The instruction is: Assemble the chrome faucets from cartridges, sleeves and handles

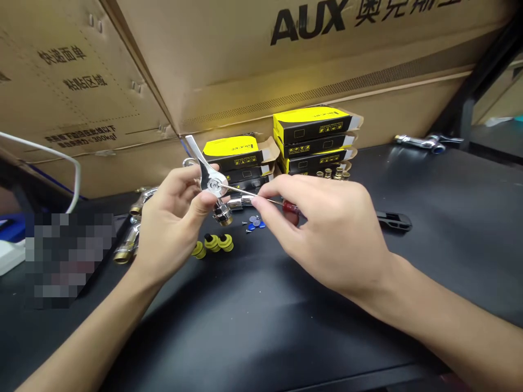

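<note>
My left hand (175, 218) is closed around a chrome faucet valve (216, 184), its lever handle pointing up and left and a brass-threaded end hanging below. In my right hand (327, 228) is a screwdriver (291, 208) with a dark red handle, my thumb and forefinger pinching its thin shaft. The tip meets the round recess at the base of the lever. Beneath the hands, several yellow-and-black valve cartridges (212, 243) stand on the table. Small screws and blue-and-grey discs (255, 222) lie just right of the valve.
Yellow-and-black boxes (314, 130) stand stacked at the back, with brass fittings (333, 173) before them. More chrome valves lie left (128, 245) and far right (429, 142). A black tool (394, 220) rests beyond my right hand. Cardboard (245, 65) walls the rear; a white cable (75, 163) hangs left.
</note>
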The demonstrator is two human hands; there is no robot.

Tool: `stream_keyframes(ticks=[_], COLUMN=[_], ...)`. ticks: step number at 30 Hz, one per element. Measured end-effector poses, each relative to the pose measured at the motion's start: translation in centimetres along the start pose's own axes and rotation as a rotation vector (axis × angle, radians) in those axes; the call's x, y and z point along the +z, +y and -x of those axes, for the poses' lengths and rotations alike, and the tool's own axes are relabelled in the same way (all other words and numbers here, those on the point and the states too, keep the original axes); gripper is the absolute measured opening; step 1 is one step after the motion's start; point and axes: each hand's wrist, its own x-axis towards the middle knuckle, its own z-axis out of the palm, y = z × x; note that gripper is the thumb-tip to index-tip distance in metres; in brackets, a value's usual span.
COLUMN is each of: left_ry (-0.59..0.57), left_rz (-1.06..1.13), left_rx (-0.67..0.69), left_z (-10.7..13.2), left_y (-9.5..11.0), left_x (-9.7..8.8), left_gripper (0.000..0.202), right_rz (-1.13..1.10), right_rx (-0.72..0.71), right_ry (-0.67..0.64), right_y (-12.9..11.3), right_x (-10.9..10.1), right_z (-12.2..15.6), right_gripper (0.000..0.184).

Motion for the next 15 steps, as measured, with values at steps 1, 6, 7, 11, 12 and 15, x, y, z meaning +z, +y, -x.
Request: stream_keyframes(ticks=[1, 6, 7, 11, 12, 15], left_ry=[-0.003, -0.01, -0.01, -0.005, -0.009, -0.016], left_rz=[0.004, 0.013, 0.007, -0.037, -0.045, -0.057], left_rx=[-0.001, -0.008, -0.005, 0.003, 0.005, 0.0], left_z=[0.0, 0.03, 0.03, 0.05, 0.05, 0.1], left_y=[0.03, 0.04, 0.02, 0.06, 0.12, 0.32], left_x=[0.04, 0.01, -0.03, -0.11, -0.09, 0.0], left_gripper=[0.038, 0.04, 0.04, 0.041, 0.042, 0.045], right_rz=[0.001, 0.01, 0.012, 0.01, 0.006, -0.004], right_rx=[-0.001, 0.004, 0.008, 0.015, 0.019, 0.025], right_ry=[0.001, -0.007, -0.012, -0.02, -0.019, -0.016], right_y=[0.0, -0.05, -0.07, -0.14, -0.14, -0.11], right_x=[-0.01, -0.08, -0.09, -0.07, -0.06, -0.06], right_z=[-0.01, -0.03, -0.03, -0.03, -0.03, -0.02], right_gripper=[0.019, 0.02, 0.02, 0.019, 0.019, 0.018])
